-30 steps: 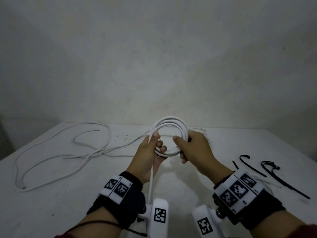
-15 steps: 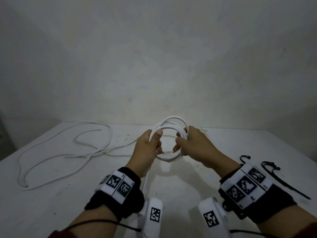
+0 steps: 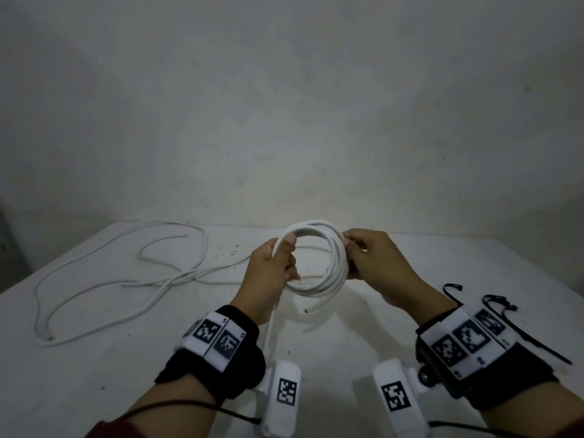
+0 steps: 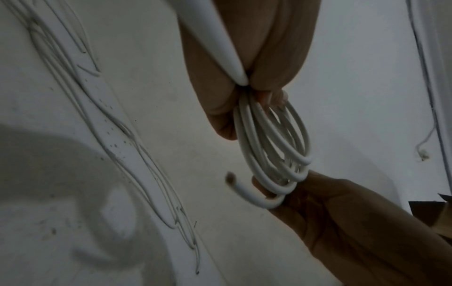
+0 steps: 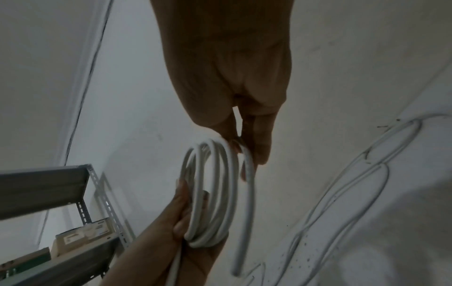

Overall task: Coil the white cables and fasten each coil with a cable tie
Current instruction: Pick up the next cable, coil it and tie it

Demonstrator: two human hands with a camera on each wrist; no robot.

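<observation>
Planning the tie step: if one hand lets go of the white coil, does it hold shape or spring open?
Likely springs open somewhat: the coil has loops fanned apart in the left wrist view, and its free end sticks out stiffly. Both the left hand and right hand grip it. It looks light, so one firm pinch probably holds.

Both forearms are wearing black wrist wraps (image 3: 221,358) carrying white bands of square black-and-white markers (image 3: 464,339). White camera housings (image 3: 286,396), each marked likewise, are hanging beneath the wrists. Thin black leads (image 3: 177,406) are trailing back; dark red sleeve edges are showing.
</observation>
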